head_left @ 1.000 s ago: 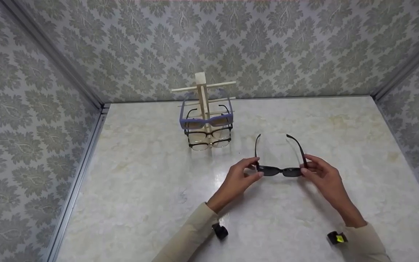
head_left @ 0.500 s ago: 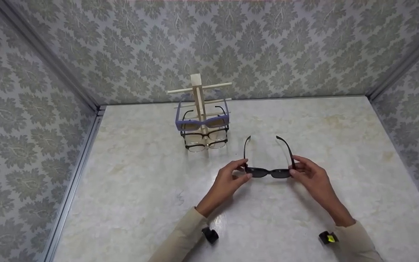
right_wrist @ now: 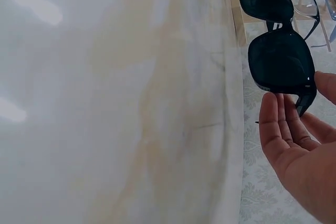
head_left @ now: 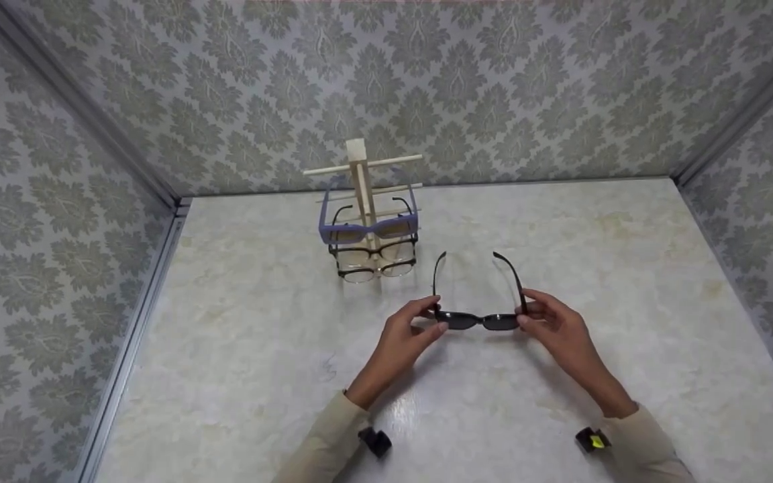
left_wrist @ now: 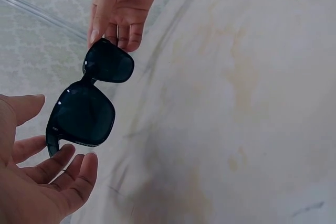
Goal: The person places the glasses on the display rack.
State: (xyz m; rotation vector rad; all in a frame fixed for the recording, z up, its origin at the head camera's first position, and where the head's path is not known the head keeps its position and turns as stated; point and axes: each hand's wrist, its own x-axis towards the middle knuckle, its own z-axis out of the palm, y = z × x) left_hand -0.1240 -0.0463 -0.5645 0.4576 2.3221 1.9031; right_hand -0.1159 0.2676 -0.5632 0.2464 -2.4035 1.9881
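A pair of black sunglasses (head_left: 480, 321) with dark lenses is held up between both hands, its temples unfolded and pointing away from me. At the left hinge my left hand (head_left: 405, 337) pinches the frame between thumb and fingers. My right hand (head_left: 563, 337) grips the opposite hinge in the same way. Both wrist views show the dark lenses of the sunglasses (left_wrist: 84, 114) close up, with the fingertips at the frame's ends. Left of and beyond the hands stands a wooden eyewear rack (head_left: 361, 176).
On the rack hang purple-framed sunglasses (head_left: 370, 229), with dark-rimmed eyeglasses (head_left: 373, 253) and another pair of eyeglasses (head_left: 378, 272) below. The rack's top peg (head_left: 396, 160) carries nothing. The marbled table (head_left: 239, 322) meets patterned walls (head_left: 420, 87) at back and sides.
Both hands and the sunglasses have shifted left in the head view, closer to the rack. The rack also appears slightly further left, as the view itself has turned. The grips stay the same.
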